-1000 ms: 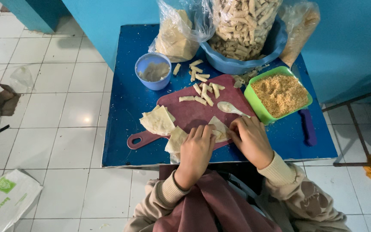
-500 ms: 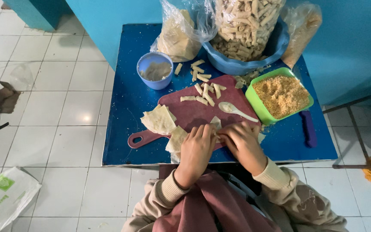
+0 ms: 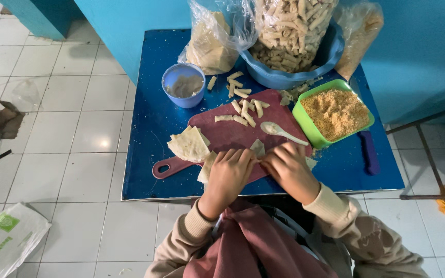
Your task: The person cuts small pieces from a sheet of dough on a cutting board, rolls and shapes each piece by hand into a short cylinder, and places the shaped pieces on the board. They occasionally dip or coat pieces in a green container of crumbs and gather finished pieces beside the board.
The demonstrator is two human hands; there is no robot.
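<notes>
Both hands rest on a dark red cutting board (image 3: 222,135) at the near edge of a blue table (image 3: 150,118). My left hand (image 3: 229,172) and my right hand (image 3: 287,167) press together on a pale wrapper sheet (image 3: 257,148), folding it; most of it is hidden under the fingers. A stack of wrapper sheets (image 3: 189,143) lies left of my left hand. Several finished small rolls (image 3: 244,110) lie on the board's far part. A white spoon (image 3: 280,132) lies just beyond my right hand.
A green tub of crumbly filling (image 3: 334,112) stands at right, a small blue cup of paste (image 3: 183,85) at left. A blue basin with a bag of rolls (image 3: 289,46) and two more plastic bags stand at the back. A purple-handled tool (image 3: 369,152) lies at the right edge.
Both hands have drawn closer together over the wrapper, with the fingers curled more tightly around it. Everything else on the table stays put.
</notes>
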